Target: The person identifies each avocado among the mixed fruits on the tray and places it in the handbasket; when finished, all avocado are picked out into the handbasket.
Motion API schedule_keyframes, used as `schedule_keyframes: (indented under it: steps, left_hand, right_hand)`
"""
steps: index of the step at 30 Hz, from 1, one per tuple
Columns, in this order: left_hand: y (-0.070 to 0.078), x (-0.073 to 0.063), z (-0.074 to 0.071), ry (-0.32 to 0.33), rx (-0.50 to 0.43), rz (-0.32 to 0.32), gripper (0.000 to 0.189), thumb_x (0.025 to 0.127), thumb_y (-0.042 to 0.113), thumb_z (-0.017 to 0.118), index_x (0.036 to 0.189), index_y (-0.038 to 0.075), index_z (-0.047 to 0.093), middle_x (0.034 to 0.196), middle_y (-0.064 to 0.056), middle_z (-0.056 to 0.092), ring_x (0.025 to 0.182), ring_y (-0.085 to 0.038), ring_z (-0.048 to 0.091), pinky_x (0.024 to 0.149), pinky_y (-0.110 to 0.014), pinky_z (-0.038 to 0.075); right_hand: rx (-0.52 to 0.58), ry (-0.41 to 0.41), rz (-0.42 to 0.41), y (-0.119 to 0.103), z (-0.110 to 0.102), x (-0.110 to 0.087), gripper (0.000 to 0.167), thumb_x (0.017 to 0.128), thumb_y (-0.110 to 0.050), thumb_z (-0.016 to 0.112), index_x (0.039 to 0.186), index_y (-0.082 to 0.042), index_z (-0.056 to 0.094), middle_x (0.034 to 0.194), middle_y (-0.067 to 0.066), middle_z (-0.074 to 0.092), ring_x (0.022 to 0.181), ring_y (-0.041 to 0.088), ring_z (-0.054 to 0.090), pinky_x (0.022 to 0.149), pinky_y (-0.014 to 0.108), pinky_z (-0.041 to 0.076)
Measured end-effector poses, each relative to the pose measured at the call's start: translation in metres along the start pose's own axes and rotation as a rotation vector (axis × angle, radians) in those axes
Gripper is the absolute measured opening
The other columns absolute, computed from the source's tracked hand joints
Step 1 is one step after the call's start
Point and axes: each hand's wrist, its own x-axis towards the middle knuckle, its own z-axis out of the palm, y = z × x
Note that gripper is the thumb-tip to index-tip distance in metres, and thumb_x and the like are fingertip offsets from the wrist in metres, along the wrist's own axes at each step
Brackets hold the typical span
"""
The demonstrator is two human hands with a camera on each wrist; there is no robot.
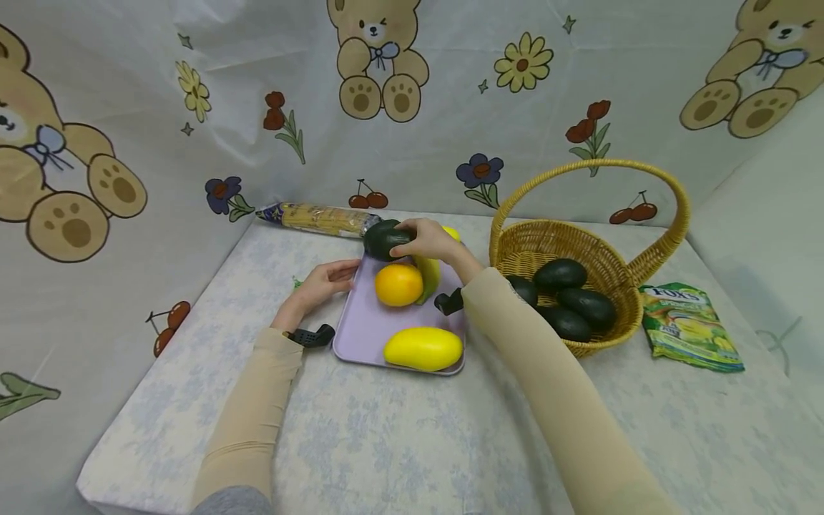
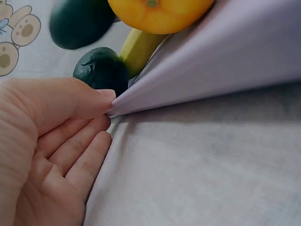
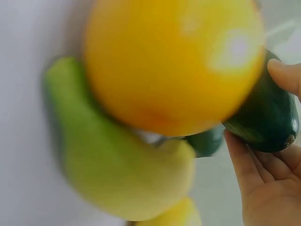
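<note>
My right hand (image 1: 433, 239) holds a dark green avocado (image 3: 270, 113) over the back of a lilac tray (image 1: 360, 336), thumb on one side and fingers on the other. Beside it, a second avocado (image 2: 101, 70) sits at the tray's back left corner. At the tray's left edge, my left hand (image 1: 325, 282) pinches the rim between thumb and fingertips. On the tray an orange (image 1: 398, 285) lies against a green-yellow banana (image 1: 430, 277). A yellow mango (image 1: 423, 349) lies along the front rim, and another yellow fruit (image 1: 452, 233) shows partly behind my right hand.
To the right stands a tall-handled wicker basket (image 1: 627, 282) with several avocados (image 1: 587, 307). Right of it lies a green FOX'S candy bag (image 1: 692, 325). A pack of spaghetti (image 1: 322, 219) lies behind the tray near the patterned curtain (image 1: 444, 143).
</note>
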Motion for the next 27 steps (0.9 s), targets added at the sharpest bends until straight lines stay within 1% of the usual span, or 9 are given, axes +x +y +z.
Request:
schedule_keyframes:
  steps: [4, 8, 12, 14, 17, 20, 24, 27]
  left_hand:
    - [-0.001, -0.001, -0.001, -0.002, -0.004, 0.007, 0.054, 0.091, 0.003, 0.062, 0.140, -0.001, 0.042, 0.143, -0.015, 0.041, 0.131, -0.027, 0.040, 0.106, -0.036, 0.036]
    - [-0.001, -0.002, 0.000, 0.004, 0.020, 0.004, 0.053, 0.090, 0.004, 0.062, 0.140, 0.000, 0.043, 0.142, -0.014, 0.043, 0.130, -0.026, 0.041, 0.106, -0.036, 0.036]
    - [-0.001, -0.002, 0.000, 0.010, 0.034, 0.003, 0.053, 0.091, 0.003, 0.061, 0.140, 0.000, 0.043, 0.142, -0.015, 0.043, 0.130, -0.027, 0.040, 0.106, -0.037, 0.036]
    - [0.000, -0.003, 0.000, 0.011, 0.030, -0.002, 0.053, 0.091, 0.002, 0.061, 0.141, 0.001, 0.043, 0.143, -0.014, 0.043, 0.131, -0.027, 0.040, 0.106, -0.037, 0.036]
    - [0.001, -0.002, 0.001, 0.007, 0.017, -0.011, 0.052, 0.091, 0.002, 0.060, 0.141, 0.002, 0.043, 0.143, -0.013, 0.043, 0.131, -0.025, 0.039, 0.106, -0.036, 0.036]
    - [0.001, -0.001, 0.000, 0.002, 0.003, -0.013, 0.052, 0.092, 0.002, 0.060, 0.141, 0.002, 0.043, 0.144, -0.012, 0.042, 0.131, -0.024, 0.039, 0.106, -0.035, 0.036]
    - [-0.001, 0.000, 0.000, -0.006, -0.017, 0.005, 0.052, 0.092, 0.001, 0.059, 0.141, 0.001, 0.042, 0.145, -0.014, 0.040, 0.132, -0.025, 0.037, 0.107, -0.036, 0.035]
    - [-0.002, 0.000, 0.000, -0.006, -0.027, 0.009, 0.052, 0.091, 0.000, 0.059, 0.141, 0.000, 0.042, 0.145, -0.014, 0.040, 0.132, -0.026, 0.037, 0.107, -0.036, 0.034]
  right_hand:
    - [0.088, 0.009, -0.079, -0.014, -0.010, -0.009, 0.062, 0.082, -0.029, 0.073, 0.135, -0.007, 0.050, 0.127, 0.008, 0.055, 0.109, 0.021, 0.051, 0.098, 0.034, 0.043]
    - [0.166, 0.014, -0.168, -0.029, -0.019, -0.019, 0.059, 0.083, -0.025, 0.074, 0.134, -0.007, 0.051, 0.121, 0.007, 0.058, 0.103, 0.019, 0.055, 0.092, 0.031, 0.047]
    - [0.182, 0.010, -0.247, -0.045, -0.028, -0.033, 0.057, 0.082, -0.022, 0.074, 0.133, -0.007, 0.052, 0.121, 0.006, 0.058, 0.101, 0.018, 0.056, 0.089, 0.029, 0.048]
    - [0.186, 0.000, -0.284, -0.053, -0.032, -0.042, 0.056, 0.083, -0.020, 0.073, 0.133, -0.007, 0.052, 0.122, 0.006, 0.057, 0.101, 0.017, 0.056, 0.089, 0.029, 0.048]
    - [0.184, -0.008, -0.332, -0.063, -0.040, -0.059, 0.056, 0.082, -0.019, 0.074, 0.132, -0.006, 0.052, 0.123, 0.006, 0.057, 0.102, 0.018, 0.056, 0.090, 0.030, 0.048]
    - [0.196, -0.013, -0.376, -0.068, -0.049, -0.078, 0.057, 0.081, -0.018, 0.074, 0.132, -0.007, 0.053, 0.122, 0.005, 0.058, 0.104, 0.018, 0.055, 0.091, 0.032, 0.047]
    - [0.204, 0.004, -0.433, -0.066, -0.066, -0.106, 0.057, 0.080, -0.015, 0.075, 0.132, -0.007, 0.053, 0.123, 0.004, 0.057, 0.106, 0.018, 0.054, 0.094, 0.034, 0.047]
    - [0.204, 0.027, -0.451, -0.060, -0.078, -0.127, 0.056, 0.080, -0.010, 0.075, 0.132, -0.006, 0.053, 0.124, 0.006, 0.056, 0.107, 0.019, 0.054, 0.094, 0.033, 0.047]
